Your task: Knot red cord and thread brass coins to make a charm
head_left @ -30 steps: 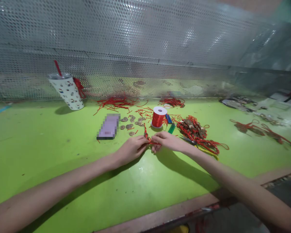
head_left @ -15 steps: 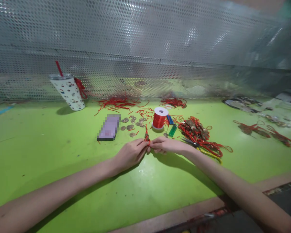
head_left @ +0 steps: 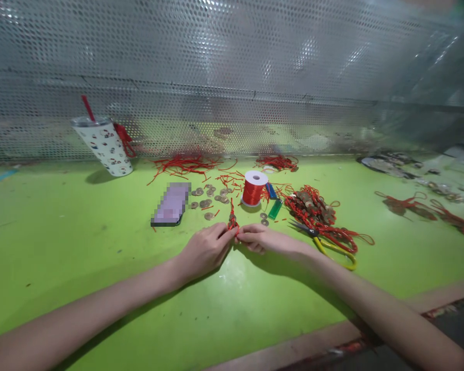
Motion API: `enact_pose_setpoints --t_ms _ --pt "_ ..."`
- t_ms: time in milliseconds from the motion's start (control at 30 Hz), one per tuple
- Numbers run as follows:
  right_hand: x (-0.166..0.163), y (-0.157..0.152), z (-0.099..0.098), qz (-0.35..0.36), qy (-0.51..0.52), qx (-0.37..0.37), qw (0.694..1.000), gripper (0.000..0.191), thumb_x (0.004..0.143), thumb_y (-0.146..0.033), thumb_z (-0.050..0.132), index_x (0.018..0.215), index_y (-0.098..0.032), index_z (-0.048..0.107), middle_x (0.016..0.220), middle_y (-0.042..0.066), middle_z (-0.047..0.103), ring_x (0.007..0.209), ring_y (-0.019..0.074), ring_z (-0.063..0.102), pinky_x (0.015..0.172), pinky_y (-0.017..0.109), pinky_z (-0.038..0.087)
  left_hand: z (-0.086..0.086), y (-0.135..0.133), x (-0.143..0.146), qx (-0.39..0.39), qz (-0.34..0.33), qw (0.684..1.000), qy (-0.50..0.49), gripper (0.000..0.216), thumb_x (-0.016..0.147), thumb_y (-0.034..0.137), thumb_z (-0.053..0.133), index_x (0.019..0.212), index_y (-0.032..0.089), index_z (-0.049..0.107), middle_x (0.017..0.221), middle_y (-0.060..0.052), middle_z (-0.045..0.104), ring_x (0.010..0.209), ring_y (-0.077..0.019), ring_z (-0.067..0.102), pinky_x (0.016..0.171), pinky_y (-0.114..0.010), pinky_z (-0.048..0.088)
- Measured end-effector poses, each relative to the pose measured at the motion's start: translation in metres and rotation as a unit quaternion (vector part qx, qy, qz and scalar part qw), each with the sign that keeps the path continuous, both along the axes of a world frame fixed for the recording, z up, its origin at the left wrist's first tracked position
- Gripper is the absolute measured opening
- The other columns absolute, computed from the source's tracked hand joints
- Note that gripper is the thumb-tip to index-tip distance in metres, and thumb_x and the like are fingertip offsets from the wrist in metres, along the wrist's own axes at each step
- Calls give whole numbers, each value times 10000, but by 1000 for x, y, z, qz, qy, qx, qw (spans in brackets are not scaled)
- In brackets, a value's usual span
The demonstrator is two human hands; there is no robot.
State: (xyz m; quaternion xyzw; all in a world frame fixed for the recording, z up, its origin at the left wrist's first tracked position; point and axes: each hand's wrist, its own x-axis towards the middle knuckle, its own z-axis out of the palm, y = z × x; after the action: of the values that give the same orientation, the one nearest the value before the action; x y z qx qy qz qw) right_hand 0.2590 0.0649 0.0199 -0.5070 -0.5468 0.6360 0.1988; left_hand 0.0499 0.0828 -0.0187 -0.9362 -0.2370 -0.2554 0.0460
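Note:
Between my fingertips is a red cord with coins (head_left: 232, 220), its thin end pointing away from me. My left hand (head_left: 211, 246) is closed, thumb and fingers pinching the cord's near part. From the other side my right hand (head_left: 261, 238) pinches the same red cord, its fingertips almost touching the left thumb. The knotted part is largely hidden by my fingers. Just beyond my hands lie loose round coins (head_left: 204, 204), and a spool of red cord (head_left: 253, 189) stands upright. Right of my right hand lie scissors (head_left: 334, 250) with red and yellow handles.
A phone (head_left: 171, 203) lies left of the coins. A tumbler (head_left: 107, 147) with a straw stands far left. Green and blue lighters (head_left: 275, 208) lie by the spool, near a heap of corded coins (head_left: 311, 205). Red cord scraps (head_left: 187, 164) lie before the perforated metal screen (head_left: 201, 113).
The view has shifted slightly. My right hand has drawn slightly down, uncovering another coin and more of the scissors' yellow handle. Both hands keep pinching the red cord.

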Motion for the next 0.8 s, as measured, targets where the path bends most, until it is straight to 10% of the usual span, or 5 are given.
enact_pose_setpoints --t_ms 800 --pt "-8 2 -14 -60 -4 52 997 216 999 -210 451 797 -181 520 615 -40 457 478 81 343 440 224 257 17 -13 1 -40 -42 997 -60 187 1012 259 489 1044 135 625 945 -103 723 824 -214 682 700 -337 563"
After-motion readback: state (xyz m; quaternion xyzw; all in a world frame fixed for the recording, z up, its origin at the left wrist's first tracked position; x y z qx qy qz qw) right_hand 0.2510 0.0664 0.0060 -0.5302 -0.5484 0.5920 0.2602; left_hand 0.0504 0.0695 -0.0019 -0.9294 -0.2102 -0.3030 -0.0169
